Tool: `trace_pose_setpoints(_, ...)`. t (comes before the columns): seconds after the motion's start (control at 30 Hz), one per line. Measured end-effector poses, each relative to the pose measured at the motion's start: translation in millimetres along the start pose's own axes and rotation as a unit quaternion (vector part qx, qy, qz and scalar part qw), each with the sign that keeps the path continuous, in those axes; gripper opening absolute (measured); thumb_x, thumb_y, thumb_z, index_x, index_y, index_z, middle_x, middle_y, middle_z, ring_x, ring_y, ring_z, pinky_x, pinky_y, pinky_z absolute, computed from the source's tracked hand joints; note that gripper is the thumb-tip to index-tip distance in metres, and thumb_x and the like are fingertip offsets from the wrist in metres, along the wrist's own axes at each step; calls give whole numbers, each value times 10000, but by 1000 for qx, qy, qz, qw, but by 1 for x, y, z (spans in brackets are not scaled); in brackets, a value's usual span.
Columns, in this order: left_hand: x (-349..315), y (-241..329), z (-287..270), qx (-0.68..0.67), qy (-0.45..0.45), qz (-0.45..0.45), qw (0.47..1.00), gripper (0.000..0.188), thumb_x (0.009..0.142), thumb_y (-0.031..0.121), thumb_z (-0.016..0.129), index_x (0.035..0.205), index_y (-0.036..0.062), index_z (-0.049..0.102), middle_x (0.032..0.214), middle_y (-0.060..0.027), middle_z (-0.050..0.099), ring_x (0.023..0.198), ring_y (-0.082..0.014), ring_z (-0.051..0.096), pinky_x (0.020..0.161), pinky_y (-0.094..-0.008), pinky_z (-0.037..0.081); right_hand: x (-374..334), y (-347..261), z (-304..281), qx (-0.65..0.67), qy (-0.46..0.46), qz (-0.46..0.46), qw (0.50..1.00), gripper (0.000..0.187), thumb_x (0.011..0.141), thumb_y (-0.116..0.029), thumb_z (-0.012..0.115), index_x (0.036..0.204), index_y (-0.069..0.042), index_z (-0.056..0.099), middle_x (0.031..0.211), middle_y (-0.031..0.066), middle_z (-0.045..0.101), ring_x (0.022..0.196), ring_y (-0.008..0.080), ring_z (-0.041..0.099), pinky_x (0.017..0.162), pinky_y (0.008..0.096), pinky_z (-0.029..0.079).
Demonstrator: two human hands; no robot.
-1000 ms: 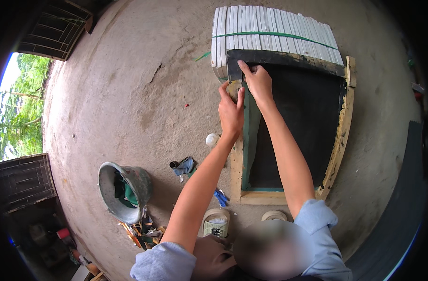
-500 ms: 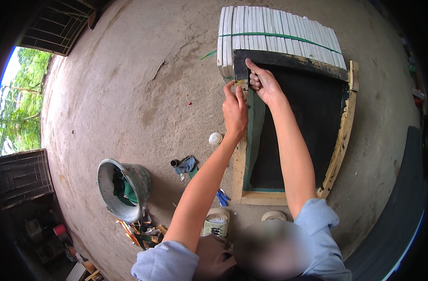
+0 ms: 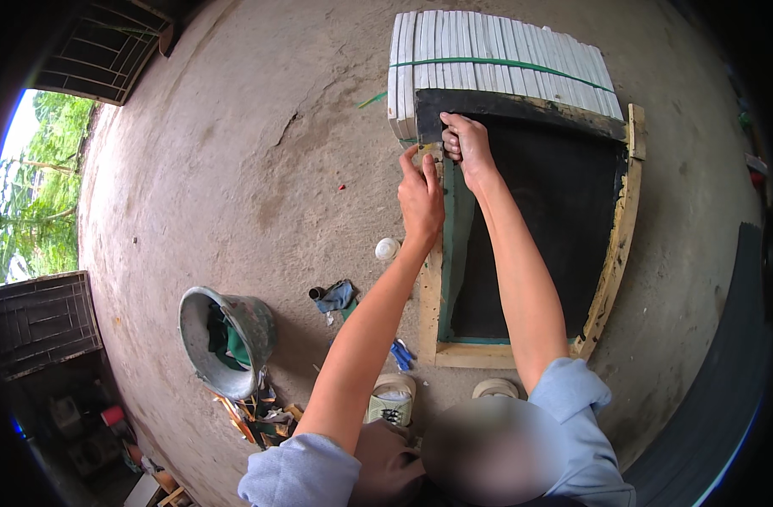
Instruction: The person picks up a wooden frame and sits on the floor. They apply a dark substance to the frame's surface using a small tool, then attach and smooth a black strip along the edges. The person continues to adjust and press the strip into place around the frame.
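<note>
A wooden frame [image 3: 430, 317] with a dark panel [image 3: 538, 245] inside it leans in front of me at the right of centre. A black strip [image 3: 521, 107] covers its far rail, and a green strip [image 3: 456, 262] runs along the inside of its left rail. My left hand [image 3: 421, 207] is closed around the left rail just below the far left corner, thumb and forefinger on the wood. Right beside it, my right hand [image 3: 469, 152] is a fist at the inner side of that corner. Whatever its fingers hold there is hidden.
Behind the frame stands a stack of white slabs [image 3: 496, 38] bound with a green strap. A tipped bucket [image 3: 268, 317] with green cloth inside lies left, above scraps [image 3: 264, 418]. A white round object [image 3: 387, 248], a blue cloth [image 3: 335, 295] and a blue tool [image 3: 401, 355] lie nearer.
My right thumb, stretched out along the black strip before, has folded down over the fist. My left hand keeps its place on the rail. The whole view has shifted slightly.
</note>
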State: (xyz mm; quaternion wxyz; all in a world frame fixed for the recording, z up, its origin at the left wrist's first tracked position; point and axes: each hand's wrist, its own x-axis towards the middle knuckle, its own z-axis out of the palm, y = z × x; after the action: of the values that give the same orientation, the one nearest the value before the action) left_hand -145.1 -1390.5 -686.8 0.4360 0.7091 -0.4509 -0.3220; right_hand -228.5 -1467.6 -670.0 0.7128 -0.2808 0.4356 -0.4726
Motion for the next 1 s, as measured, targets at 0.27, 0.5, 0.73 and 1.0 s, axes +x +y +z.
trace_pose_setpoints(0.27, -2, 5, 2, -30, 14, 20, 999, 363, 964, 308, 416, 1211, 42, 411, 641, -151, 601, 581, -307, 610, 563, -406, 446, -8, 0, 0, -41, 113, 13, 993, 199, 823, -182, 686, 890, -13, 605, 779, 13, 550, 601, 88, 514, 461, 206, 378)
trace_pose_setpoints(0.5, -2, 1, -1, -25, 7, 15, 1000, 365, 958, 318, 432, 1212, 56, 421, 681, -167, 614, 632, -340, 617, 592, -425, 448, 10, -5, 1, 50, 172, 91, 980, 204, 722, -114, 786, 837, -41, 634, 760, 32, 615, 660, 123, 572, 491, 227, 400)
trace_pose_setpoints(0.73, -1, 1, 3, -22, 28, 19, 999, 424, 922, 372, 491, 1212, 69, 427, 716, -195, 625, 695, -390, 619, 618, -455, 452, 16, 10, 1, 97, 213, 30, 972, 224, 725, -29, 753, 904, 16, 627, 810, 48, 638, 679, 123, 576, 553, 218, 406)
trace_pose_setpoints(1.0, -3, 3, -1, 61, 30, -31, 997, 515, 851, 470, 574, 1189, 104, 448, 740, -223, 633, 728, -416, 622, 619, -475, 455, -1, 21, 41, 203, 309, -85, 925, 130, 766, -10, 687, 868, 13, 611, 764, 34, 615, 596, 94, 528, 514, 221, 407)
